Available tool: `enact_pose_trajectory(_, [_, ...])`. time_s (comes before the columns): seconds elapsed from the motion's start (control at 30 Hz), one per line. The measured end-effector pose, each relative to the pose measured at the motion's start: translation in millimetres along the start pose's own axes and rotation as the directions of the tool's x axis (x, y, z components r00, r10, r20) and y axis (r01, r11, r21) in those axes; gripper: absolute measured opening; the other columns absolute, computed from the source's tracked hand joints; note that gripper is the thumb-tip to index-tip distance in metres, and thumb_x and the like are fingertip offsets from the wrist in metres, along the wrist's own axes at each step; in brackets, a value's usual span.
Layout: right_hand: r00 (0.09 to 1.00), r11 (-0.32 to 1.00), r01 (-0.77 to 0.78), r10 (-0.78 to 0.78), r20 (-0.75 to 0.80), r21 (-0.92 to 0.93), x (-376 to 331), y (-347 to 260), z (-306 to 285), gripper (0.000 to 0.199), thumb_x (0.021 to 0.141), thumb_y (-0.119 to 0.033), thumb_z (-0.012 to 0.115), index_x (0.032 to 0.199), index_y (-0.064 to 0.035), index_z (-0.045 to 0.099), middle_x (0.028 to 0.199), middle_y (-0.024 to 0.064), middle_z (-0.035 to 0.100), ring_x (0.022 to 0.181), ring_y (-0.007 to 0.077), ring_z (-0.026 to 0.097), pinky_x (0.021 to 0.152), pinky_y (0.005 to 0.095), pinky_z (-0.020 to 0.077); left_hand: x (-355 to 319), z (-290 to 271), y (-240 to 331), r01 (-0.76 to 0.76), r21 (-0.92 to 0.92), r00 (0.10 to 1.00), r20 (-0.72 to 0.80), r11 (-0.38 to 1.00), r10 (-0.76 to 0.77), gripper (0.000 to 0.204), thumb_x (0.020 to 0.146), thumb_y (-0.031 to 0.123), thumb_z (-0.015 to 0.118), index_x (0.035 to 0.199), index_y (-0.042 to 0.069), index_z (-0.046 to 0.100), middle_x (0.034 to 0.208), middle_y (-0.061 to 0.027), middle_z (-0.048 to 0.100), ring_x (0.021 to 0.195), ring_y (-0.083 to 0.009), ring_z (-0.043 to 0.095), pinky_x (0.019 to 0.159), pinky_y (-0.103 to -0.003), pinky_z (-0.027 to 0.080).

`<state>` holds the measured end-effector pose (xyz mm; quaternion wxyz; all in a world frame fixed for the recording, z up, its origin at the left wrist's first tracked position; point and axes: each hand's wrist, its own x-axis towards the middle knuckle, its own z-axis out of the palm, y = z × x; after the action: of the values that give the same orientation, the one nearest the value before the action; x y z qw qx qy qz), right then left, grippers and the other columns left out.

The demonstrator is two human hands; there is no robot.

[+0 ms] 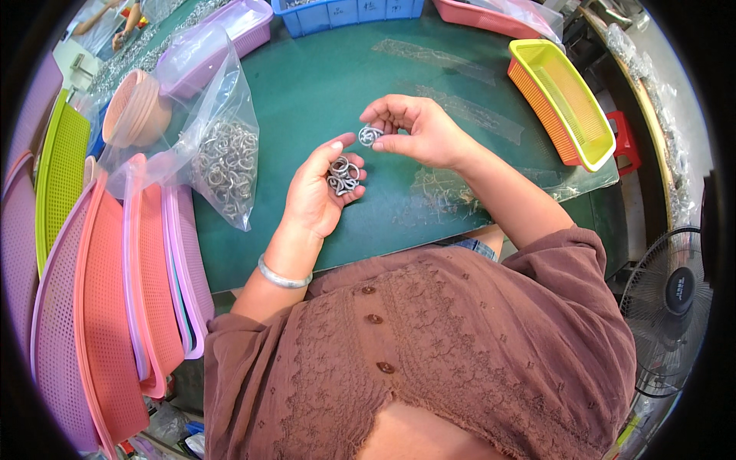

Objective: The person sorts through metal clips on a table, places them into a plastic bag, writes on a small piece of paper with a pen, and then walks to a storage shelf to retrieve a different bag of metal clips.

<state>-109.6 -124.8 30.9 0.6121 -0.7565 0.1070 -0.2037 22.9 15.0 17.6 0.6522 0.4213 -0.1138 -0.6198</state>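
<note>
Shirt: brown, buttoned down the front (pixel 429 345), fills the lower part of the view, closest to the lens.
Bracelet: plain silver band (pixel 282 276) on the left wrist.
Left hand: (pixel 318 192) palm up over the table, fingers curled loosely around a small heap of metal rings (pixel 343 176), the thumb resting at the top of the heap.
Right hand: (pixel 418 130) just beyond the left, thumb and fingertips pinched on a pair of linked rings (pixel 370 136), held above the table and just apart from the heap.
Table: dark green top (pixel 322 84), with patches of clear tape across it.
Bag: clear plastic (pixel 222 153), left of the left hand, lying on the table and holding many more of the same metal rings.
Trays on the left: stack of pink, red and lilac mesh trays (pixel 115 284) leaning at the table's edge, a green one (pixel 61 169) behind them.
Far edge: blue crate (pixel 345 14) and a lilac tub (pixel 222 38).
Right side: yellow and orange basket (pixel 563 103) at the table's corner, well apart from both hands.
Floor: black fan (pixel 667 307) at lower right.
</note>
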Motion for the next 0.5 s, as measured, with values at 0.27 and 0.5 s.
enact_pose_trajectory(0.27, [0.999, 0.997, -0.026, 0.027, -0.018, 0.078, -8.9, -3.6, 7.7, 0.019, 0.078, 0.0, 0.057, 0.098, 0.0014, 0.057, 0.081, 0.0026, 0.059, 0.075, 0.0079, 0.054, 0.069, 0.0226, 0.045, -0.2, -1.7, -3.9, -0.002, 0.059, 1.0, 0.001, 0.998, 0.002, 0.009, 0.081, 0.018, 0.055, 0.084, 0.009, 0.055, 0.078, -0.0032, 0.058, 0.069, -0.0141, 0.056, 0.056, -0.028, 0.046])
enact_pose_trajectory(0.5, [0.975, 0.975, -0.106, 0.141, -0.173, 0.196, -10.7, -12.2, 6.7, 0.018, 0.079, -0.003, 0.056, 0.097, 0.0011, 0.057, 0.082, 0.0031, 0.06, 0.07, 0.0072, 0.052, 0.065, 0.0216, 0.0447, 3.6, -13.9, -6.5, 0.12, -0.243, 0.979, 0.19, 0.963, -0.074, 0.014, 0.084, 0.023, 0.047, 0.08, 0.01, 0.053, 0.079, -0.0044, 0.055, 0.072, -0.0186, 0.053, 0.059, -0.03, 0.046])
